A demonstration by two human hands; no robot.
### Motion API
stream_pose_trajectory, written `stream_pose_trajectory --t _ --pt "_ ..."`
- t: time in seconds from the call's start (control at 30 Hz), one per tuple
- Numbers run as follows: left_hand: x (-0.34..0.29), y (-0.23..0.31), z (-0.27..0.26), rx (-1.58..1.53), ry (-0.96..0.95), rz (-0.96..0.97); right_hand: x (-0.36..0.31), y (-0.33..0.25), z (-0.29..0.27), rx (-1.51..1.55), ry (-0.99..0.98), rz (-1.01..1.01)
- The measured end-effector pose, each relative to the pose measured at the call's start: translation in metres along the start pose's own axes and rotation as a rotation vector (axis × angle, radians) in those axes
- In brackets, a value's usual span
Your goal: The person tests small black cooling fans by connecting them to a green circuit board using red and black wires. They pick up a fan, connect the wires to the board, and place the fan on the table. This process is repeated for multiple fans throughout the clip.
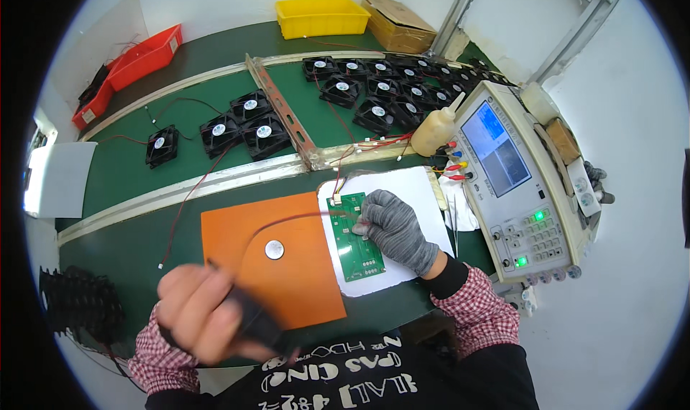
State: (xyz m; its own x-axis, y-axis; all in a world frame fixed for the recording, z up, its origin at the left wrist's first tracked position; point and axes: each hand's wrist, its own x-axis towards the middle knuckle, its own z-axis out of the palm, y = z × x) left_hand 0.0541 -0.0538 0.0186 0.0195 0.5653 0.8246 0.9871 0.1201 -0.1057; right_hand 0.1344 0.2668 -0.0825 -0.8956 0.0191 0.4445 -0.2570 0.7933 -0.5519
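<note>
Green circuit board (353,239) under gloved right hand (392,227), black fan (255,320) in left hand (198,313)

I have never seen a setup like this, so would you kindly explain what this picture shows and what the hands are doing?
This is one view from a camera worn on a person's head, looking down at a green workbench. The bare left hand grips a blurred black object, probably a fan. The gloved right hand rests on a green circuit board lying on a white sheet, beside an orange mat. Behind lie rows of black cooling fans; a test instrument with lit green lamps stands on the right.
</note>
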Motion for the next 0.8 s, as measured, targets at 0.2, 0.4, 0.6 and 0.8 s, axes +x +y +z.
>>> stream_pose_trajectory --t 0.2,0.4,0.6,0.8 --pt "0.062 -0.046 0.125 -0.149 -0.253 -0.303 -0.003 -0.012 -0.004 -0.085 0.071 0.006" --pt "0.028 -0.104 0.2 -0.142 -0.181 -0.529 -0.003 -0.012 -0.013 -0.06 0.329 0.117" --pt "-0.018 -0.14 0.144 0.156 -0.458 -0.277 -0.001 -0.022 -0.014 -0.121 0.335 -0.283" --pt "0.021 -0.006 0.077 -0.647 -0.373 0.231 -0.006 -0.041 -0.016 0.324 0.041 -0.254"
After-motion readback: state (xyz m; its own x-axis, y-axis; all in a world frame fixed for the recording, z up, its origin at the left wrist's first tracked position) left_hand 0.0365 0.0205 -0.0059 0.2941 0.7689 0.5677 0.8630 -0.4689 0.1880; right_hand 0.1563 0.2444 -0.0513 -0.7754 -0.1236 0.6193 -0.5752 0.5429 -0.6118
